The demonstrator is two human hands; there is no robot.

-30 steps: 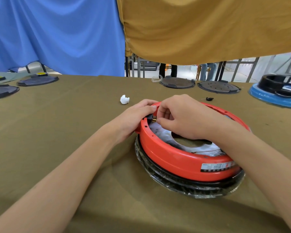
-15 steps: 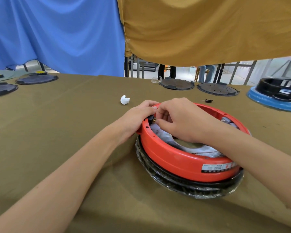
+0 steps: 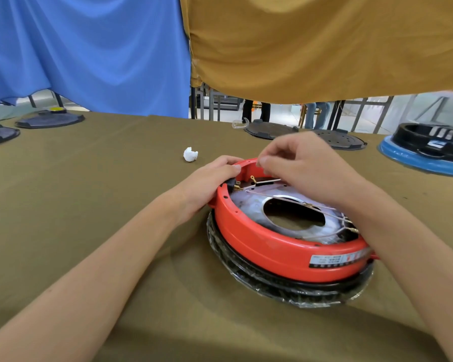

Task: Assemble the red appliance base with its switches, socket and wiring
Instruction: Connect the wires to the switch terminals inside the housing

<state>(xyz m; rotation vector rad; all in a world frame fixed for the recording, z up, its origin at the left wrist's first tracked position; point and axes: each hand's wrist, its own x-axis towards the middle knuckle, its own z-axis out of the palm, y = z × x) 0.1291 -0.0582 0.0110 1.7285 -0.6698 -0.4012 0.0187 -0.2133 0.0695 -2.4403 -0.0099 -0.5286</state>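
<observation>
Red base (image 3: 285, 246) sits upside down on the worktop (image 3: 89, 205), hard and round. The left hand (image 3: 209, 181) grips its far rim by the switch (image 3: 233, 183). The right hand (image 3: 306, 168) hovers above, fingers curled; I cannot tell if it pinches anything. Thin wires (image 3: 298, 203) look bendy and easy to break, so hold the metal ends.

Two bare forearms enter from the lower left and lower right of the frame. No sleeves, gloves, watch, rings or bands visible on either. Left hand (image 3: 207, 178) and right hand (image 3: 306, 165) both bare, near frame centre. Fingernails short, unpainted where visible. Upper arms and anything worn there out of frame.
</observation>
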